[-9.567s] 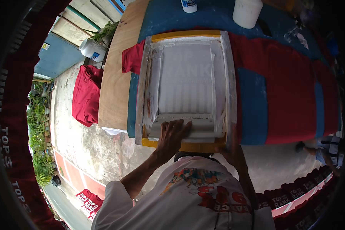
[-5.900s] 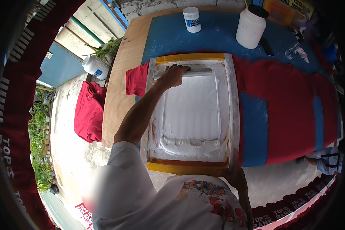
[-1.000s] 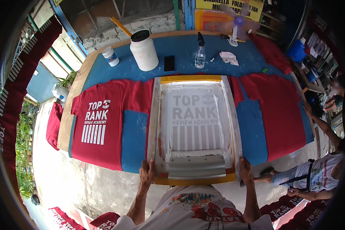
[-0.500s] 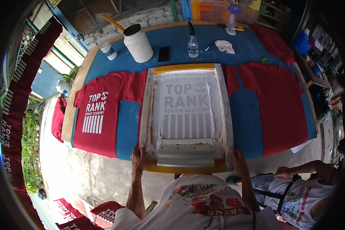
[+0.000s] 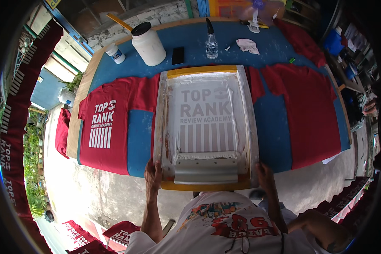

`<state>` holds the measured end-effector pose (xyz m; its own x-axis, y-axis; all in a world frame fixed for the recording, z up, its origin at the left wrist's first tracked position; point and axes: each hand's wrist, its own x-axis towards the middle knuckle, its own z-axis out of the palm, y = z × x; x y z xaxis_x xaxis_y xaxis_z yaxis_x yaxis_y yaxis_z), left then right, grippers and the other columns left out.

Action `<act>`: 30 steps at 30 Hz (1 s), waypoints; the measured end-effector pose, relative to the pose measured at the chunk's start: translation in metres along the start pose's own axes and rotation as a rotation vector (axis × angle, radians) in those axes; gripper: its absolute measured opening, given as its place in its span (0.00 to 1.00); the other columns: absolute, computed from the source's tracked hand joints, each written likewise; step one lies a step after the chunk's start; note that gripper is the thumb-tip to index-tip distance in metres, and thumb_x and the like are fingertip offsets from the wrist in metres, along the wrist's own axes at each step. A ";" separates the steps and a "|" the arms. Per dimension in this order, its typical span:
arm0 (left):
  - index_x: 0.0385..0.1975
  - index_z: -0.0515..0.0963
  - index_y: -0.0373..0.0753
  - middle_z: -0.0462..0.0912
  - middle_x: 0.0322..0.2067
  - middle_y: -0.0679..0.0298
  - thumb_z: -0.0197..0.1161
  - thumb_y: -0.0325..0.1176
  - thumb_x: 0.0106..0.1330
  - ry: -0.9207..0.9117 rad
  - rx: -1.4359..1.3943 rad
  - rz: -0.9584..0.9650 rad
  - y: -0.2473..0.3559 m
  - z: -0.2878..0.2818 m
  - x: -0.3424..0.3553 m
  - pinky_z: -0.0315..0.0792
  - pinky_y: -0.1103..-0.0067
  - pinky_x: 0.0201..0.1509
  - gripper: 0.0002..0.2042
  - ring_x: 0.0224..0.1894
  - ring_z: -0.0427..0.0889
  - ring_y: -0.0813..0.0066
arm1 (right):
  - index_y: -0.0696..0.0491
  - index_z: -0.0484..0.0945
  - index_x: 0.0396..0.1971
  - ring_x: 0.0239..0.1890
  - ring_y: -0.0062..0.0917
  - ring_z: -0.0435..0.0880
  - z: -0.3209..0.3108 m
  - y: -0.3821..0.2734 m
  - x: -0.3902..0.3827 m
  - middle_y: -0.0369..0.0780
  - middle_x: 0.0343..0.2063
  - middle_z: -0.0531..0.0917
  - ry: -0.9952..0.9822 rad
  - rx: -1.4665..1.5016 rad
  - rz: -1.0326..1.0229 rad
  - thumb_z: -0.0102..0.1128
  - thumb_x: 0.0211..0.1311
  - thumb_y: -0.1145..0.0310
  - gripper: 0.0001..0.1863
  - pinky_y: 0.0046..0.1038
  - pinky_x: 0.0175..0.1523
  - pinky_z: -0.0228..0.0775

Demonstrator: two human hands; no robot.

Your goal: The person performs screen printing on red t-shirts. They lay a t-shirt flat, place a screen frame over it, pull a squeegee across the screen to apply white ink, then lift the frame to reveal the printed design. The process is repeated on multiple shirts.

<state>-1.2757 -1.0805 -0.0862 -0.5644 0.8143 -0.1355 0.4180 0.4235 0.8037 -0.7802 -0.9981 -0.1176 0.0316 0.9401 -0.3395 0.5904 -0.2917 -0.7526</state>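
Observation:
Across the middle of the blue table lies a screen-printing frame (image 5: 253, 127) with yellow tape on its far and near ends. My left hand (image 5: 153, 172) grips the frame's near left side, and my right hand (image 5: 264, 174) grips the near right side. A wide metal squeegee (image 5: 206, 171) rests inside the frame at the near end, just below the mesh (image 5: 205, 144) with its lettering and stripe design. Beneath the frame is a red T-shirt (image 5: 142, 95), mostly hidden. To the left lies a red T-shirt (image 5: 120, 139) with a white print; to the right, a plain red one (image 5: 311, 122).
Along the table's far side stand a white tub (image 5: 149, 48), a small white jar (image 5: 115, 54), a phone (image 5: 178, 55), a spray bottle (image 5: 211, 47), a crumpled cloth (image 5: 247, 45) and a fan (image 5: 255, 23). Another person's arm (image 5: 321, 226) is close by at the lower right.
The other person at the lower right has moved in close behind my right arm. My view has shifted slightly. Both hands stay on the frame's sides.

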 end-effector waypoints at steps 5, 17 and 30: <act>0.70 0.74 0.30 0.83 0.55 0.37 0.56 0.62 0.82 0.044 0.133 0.036 -0.006 0.002 0.001 0.72 0.55 0.66 0.36 0.58 0.79 0.41 | 0.60 0.85 0.54 0.44 0.38 0.89 -0.002 -0.008 -0.006 0.52 0.40 0.89 0.040 0.032 -0.066 0.60 0.83 0.50 0.25 0.39 0.53 0.78; 0.72 0.71 0.30 0.78 0.57 0.39 0.57 0.63 0.80 -0.075 0.197 -0.023 0.003 -0.010 0.003 0.69 0.52 0.67 0.39 0.59 0.73 0.39 | 0.60 0.77 0.67 0.57 0.39 0.86 -0.005 -0.015 -0.005 0.51 0.54 0.87 0.053 -0.088 0.018 0.62 0.82 0.51 0.29 0.38 0.64 0.75; 0.69 0.71 0.33 0.70 0.67 0.46 0.76 0.31 0.64 -0.712 0.419 0.876 0.117 0.052 -0.049 0.65 0.53 0.79 0.34 0.72 0.70 0.44 | 0.63 0.77 0.67 0.61 0.44 0.87 -0.011 -0.026 -0.002 0.57 0.56 0.87 -0.008 -0.033 0.107 0.64 0.81 0.55 0.29 0.40 0.66 0.76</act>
<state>-1.1627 -1.0499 -0.0157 0.4906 0.8708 -0.0334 0.7366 -0.3939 0.5498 -0.7867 -0.9907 -0.0910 0.0898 0.9024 -0.4214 0.6099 -0.3843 -0.6930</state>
